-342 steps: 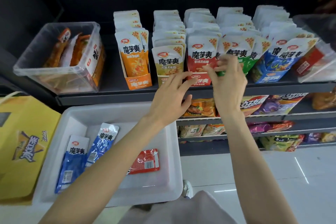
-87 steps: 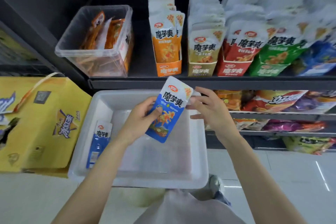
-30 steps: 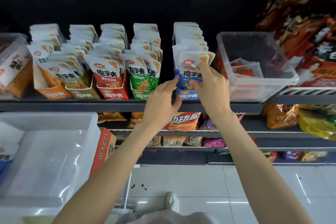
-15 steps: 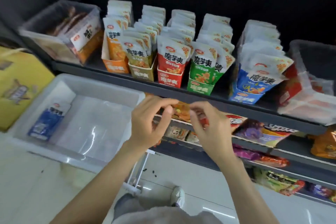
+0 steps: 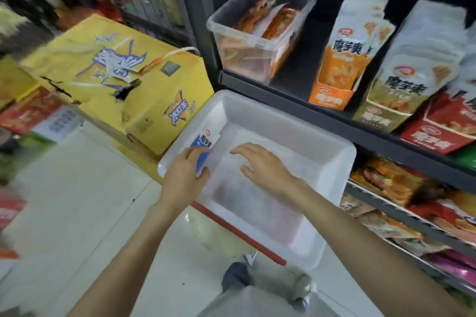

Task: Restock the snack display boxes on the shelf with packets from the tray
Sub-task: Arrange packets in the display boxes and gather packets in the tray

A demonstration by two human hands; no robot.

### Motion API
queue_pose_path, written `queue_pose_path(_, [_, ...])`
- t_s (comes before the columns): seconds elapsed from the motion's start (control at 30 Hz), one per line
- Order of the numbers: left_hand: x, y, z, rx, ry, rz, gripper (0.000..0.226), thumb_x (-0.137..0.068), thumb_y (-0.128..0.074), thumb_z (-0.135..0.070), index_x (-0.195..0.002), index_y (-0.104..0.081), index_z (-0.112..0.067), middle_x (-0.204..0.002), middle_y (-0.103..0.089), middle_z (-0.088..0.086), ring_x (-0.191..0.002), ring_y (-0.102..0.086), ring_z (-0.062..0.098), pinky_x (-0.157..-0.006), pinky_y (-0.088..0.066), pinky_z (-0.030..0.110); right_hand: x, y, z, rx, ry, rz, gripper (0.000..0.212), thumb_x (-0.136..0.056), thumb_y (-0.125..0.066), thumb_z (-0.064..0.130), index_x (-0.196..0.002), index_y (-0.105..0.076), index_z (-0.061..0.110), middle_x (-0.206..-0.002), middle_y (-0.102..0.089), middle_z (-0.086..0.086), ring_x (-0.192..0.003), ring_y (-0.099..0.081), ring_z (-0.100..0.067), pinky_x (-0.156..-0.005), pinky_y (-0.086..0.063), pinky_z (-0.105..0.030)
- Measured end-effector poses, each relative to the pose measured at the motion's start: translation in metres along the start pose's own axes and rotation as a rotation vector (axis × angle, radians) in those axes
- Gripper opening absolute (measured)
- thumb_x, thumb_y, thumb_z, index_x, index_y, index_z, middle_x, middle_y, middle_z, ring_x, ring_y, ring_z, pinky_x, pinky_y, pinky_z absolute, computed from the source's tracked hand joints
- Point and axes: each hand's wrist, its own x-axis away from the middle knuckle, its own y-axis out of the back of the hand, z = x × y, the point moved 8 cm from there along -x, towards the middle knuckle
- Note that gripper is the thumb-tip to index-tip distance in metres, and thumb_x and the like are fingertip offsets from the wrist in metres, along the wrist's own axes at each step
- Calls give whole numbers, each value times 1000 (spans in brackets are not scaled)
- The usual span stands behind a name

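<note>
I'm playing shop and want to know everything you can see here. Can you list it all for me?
blue packet: one, blue and white, at the tray's left wall, in the left hand's grip
tray: one, white, below the shelf edge
clear tub: one, see-through, orange packets inside, on the shelf's left
orange display box: one, orange, right of the tub
tan display box: one, tan, next along
red display box: one, red, far right
yellow carton: one, yellow, left of the tray
left hand: gripping the packet
right hand: open, over the tray

"魔芋爽" is printed on the orange display box (image 5: 331,96), red display box (image 5: 435,136) and blue packet (image 5: 204,147).
</note>
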Motion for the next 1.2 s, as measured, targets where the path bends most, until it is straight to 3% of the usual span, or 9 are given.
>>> queue_pose_path(0.07, [-9,6,13,-20,-53,1,46,-76,-55,-20,-121,-61,-12,-122,-59,9,-105,-58,31,-83,-48,36,-33,-25,-1,-36,-60,66,55,-89,-58,15,-141,-39,17,-144,-39,-5,-130,-39,-25,-106,-30,-31])
queue_pose_path(0.23, [-18,22,35,-163,-181,-23,55,-65,-75,4,-118,-61,-4,-116,-63,15,-96,-58,39,-81,-50,42,-86,-57,-7,-292,-284,29,96,-75,-78,27,-150,-18,11,-154,-26,-8,-140,-25,-25,-112,-24,-32])
queue_pose_path(0.4, [-20,15,52,-269,-265,31,63,-62,-78,4,-121,-58,1,-121,-60,19,-99,-57,40,-85,-50,45,-116,-59,-6,-380,-356,-81,115,-58,-88,41,-147,-19,16,-146,-35,-9,-133,-33,-27,-107,-33,-39])
queue_pose_path(0.53, [-21,15,56,-245,-258,49,61,-65,-76,3,-123,-57,0,-123,-59,17,-102,-56,38,-86,-50,45,-117,-69,-15,-270,-434,-83,94,-61,-84,47,-135,-34,19,-132,-49,-6,-121,-41,-26,-96,-40,-44])
queue_pose_path(0.73, [-20,23,46,-195,-275,-8,55,-70,-76,-2,-122,-59,-5,-120,-61,14,-101,-57,36,-81,-52,42,-95,-43,-24,0,-347,-113,18,-89,-61,29,-98,-63,13,-107,-58,-11,-106,-49,-32,-85,-38,-36])
queue_pose_path(0.9, [-30,22,32,-55,-300,-49,46,-80,-65,-4,-125,-58,-9,-123,-60,7,-105,-52,27,-87,-48,38,-49,12,-42,193,-531,-163,20,-96,-50,26,-105,-57,10,-99,-64,-19,-93,-58,-40,-69,-38,-35])
queue_pose_path(1.0, [-44,17,13,194,-311,21,49,-83,-56,-25,-130,-53,-12,-129,-53,5,-117,-49,24,-99,-40,33,-19,51,-34,-10,-510,-347,12,-89,-61,24,-91,-54,14,-73,-57,-7,-71,-54,-33,-60,-35,-31])
queue_pose_path(1.13, [-48,-7,-46,109,-596,147,76,-77,-59,-50,-141,-39,-14,-140,-43,7,-127,-40,23,-105,-33,32,30,83,-23,-601,-577,-526,45,-83,-71,9,-122,-51,20,-86,-68,1,-69,-69,-17,-61,-56,-29])
queue_pose_path(1.2, [-43,-13,-73,72,-705,97,67,-80,-58,-48,-138,-44,-16,-135,-51,5,-119,-48,22,-99,-41,33,49,92,-14,-845,-567,-564,48,-86,-68,7,-127,-47,20,-89,-70,-6,-69,-72,-18,-60,-58,-27])
